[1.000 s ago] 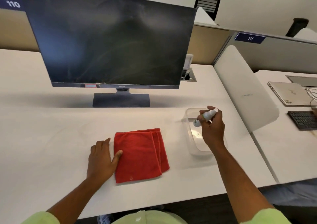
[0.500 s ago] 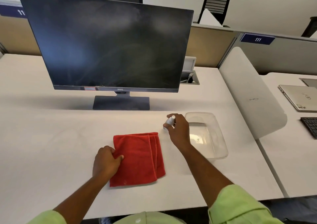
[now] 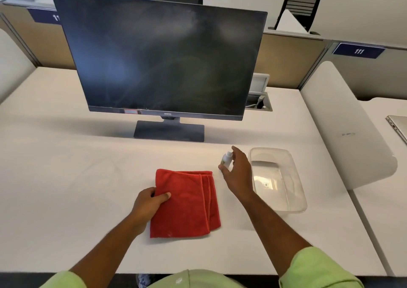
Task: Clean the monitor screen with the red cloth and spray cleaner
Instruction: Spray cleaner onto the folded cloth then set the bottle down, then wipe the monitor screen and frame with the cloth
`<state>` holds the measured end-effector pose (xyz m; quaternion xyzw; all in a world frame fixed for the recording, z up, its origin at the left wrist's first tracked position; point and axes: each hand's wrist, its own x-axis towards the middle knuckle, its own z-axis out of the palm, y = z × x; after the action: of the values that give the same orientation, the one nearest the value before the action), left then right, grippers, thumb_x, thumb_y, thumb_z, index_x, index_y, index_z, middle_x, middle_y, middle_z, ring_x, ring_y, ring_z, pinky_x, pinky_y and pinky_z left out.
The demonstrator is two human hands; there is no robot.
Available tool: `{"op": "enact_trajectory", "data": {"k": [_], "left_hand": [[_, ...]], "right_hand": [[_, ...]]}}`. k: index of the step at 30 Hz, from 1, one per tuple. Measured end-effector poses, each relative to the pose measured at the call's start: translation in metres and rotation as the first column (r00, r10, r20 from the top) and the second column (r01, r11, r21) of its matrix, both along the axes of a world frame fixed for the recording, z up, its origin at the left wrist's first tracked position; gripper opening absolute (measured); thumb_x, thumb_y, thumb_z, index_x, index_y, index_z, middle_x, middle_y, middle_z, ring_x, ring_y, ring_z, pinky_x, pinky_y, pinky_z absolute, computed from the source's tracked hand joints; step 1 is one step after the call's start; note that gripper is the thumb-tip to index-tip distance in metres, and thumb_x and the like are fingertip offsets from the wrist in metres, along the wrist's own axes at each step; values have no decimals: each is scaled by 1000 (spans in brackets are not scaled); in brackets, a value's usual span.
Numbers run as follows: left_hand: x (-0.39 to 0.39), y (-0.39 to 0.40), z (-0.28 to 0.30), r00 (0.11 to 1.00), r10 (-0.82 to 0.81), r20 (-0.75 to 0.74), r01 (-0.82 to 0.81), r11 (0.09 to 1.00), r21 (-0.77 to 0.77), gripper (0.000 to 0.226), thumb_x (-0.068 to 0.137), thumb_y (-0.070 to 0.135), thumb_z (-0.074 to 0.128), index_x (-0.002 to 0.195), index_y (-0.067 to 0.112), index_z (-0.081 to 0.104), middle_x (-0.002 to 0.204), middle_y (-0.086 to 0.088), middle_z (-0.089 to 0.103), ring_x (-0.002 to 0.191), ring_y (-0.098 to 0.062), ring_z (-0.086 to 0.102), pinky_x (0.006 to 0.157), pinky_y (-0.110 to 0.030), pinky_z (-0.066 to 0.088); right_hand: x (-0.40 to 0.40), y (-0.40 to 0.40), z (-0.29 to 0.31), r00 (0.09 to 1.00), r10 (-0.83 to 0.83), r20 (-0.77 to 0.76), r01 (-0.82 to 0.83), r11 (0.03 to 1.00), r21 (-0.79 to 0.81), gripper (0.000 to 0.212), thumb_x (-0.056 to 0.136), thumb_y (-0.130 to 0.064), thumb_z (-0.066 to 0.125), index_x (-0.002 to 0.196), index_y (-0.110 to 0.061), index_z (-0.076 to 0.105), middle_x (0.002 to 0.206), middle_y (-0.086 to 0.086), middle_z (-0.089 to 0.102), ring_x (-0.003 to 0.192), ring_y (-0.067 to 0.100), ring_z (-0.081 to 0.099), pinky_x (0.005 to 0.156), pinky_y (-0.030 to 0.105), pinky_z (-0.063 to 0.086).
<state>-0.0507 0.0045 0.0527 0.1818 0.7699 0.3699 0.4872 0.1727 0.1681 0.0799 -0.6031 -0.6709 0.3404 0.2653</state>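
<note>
— What colours are there?
— A red cloth [image 3: 187, 204] on a white tabletop [image 3: 66, 188], and a black monitor [image 3: 163, 58] with grey smears.
— And the rest?
— A small white spray bottle [image 3: 226, 158], a clear plastic tub [image 3: 278, 179], lime-green sleeves [image 3: 317, 268].

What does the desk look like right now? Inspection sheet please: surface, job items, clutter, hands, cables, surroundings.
Surface: white desk, bare around the items.
Job's things: monitor upright, screen dark and smeary; red cloth folded flat; spray bottle near the cloth's far right corner.
Clutter: clear plastic tub, empty, right of the bottle.
Hands: left hand grips the cloth's left edge; right hand holds the bottle with its fingers.
Cables: some inside the desk port behind the monitor.
Surroundings: partitions, two chairs, laptop edge on the neighbouring desk.
</note>
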Motion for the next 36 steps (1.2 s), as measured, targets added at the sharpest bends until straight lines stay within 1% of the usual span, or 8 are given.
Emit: {"op": "enact_trajectory", "data": {"k": [6, 12, 15, 18, 22, 26, 30, 36], "left_hand": [[3, -5, 14, 994, -37, 102, 31, 998, 63, 39, 101, 30, 60, 139, 20, 53, 130, -1, 66, 116, -23, 62, 106, -43, 48], [-9, -2, 41, 984, -177, -12, 177, 973, 145, 49, 102, 31, 57, 148, 25, 41, 141, 4, 56, 125, -21, 55, 109, -38, 44], [-23, 5, 65, 947, -315, -62, 321, 929, 184, 51, 101, 35, 57, 147, 36, 36, 143, 10, 52, 128, -18, 54, 112, -43, 44], [-38, 12, 91, 899, -434, -64, 436, 869, 233, 36, 101, 33, 58, 130, 47, 43, 134, 13, 60, 122, -16, 60, 103, -38, 51], [-55, 17, 126, 761, -638, -114, 646, 731, 219, 34, 100, 36, 58, 128, 54, 46, 130, 19, 60, 115, -12, 63, 92, -27, 55], [-75, 16, 151, 624, -747, -230, 781, 602, 166, 41, 103, 30, 57, 140, 45, 48, 133, 12, 61, 119, -16, 62, 100, -36, 54], [-104, 6, 155, 701, -673, -236, 713, 676, 187, 33, 100, 34, 62, 129, 45, 52, 123, 5, 68, 109, -20, 68, 93, -38, 60], [-156, -28, 123, 779, -617, 110, 576, 774, 261, 45, 87, 41, 73, 123, 15, 69, 120, -13, 73, 109, -25, 70, 94, -40, 57]], "right_hand": [[4, -21, 6, 997, -74, -10, 74, 990, 119, 83, 90, -25, 86, 158, -15, 40, 160, 9, 50, 143, 28, 54, 110, 30, 44], [-13, -48, 40, 997, 11, -77, 21, 915, 404, 45, 92, -27, 79, 132, -15, 65, 131, 4, 68, 117, 21, 66, 99, 45, 62], [-28, -49, 60, 935, 354, 16, -349, 914, 205, 49, 90, -29, 84, 134, -22, 64, 139, -4, 59, 131, 15, 56, 117, 54, 47], [-50, -44, 81, 820, 562, 106, -557, 827, -72, 82, 87, -50, 84, 156, -32, 43, 169, -5, 36, 155, 19, 35, 128, 50, 29], [-76, -37, 95, 724, 690, 14, -665, 704, -250, 107, 81, -51, 89, 164, -44, 20, 175, -8, 25, 158, 24, 33, 118, 42, 43], [-89, -28, 106, 662, 731, -165, -725, 570, -387, 73, 80, -34, 95, 139, -50, 56, 139, -17, 66, 128, 12, 65, 97, 27, 61], [-103, -33, 103, 707, 681, -191, -684, 590, -429, 49, 81, -40, 92, 124, -25, 75, 118, -5, 80, 113, 21, 75, 102, 37, 62], [-120, -58, 99, 795, 519, -313, -606, 687, -401, 42, 75, -42, 95, 108, -21, 80, 110, 2, 82, 109, 25, 77, 98, 36, 62]]}}
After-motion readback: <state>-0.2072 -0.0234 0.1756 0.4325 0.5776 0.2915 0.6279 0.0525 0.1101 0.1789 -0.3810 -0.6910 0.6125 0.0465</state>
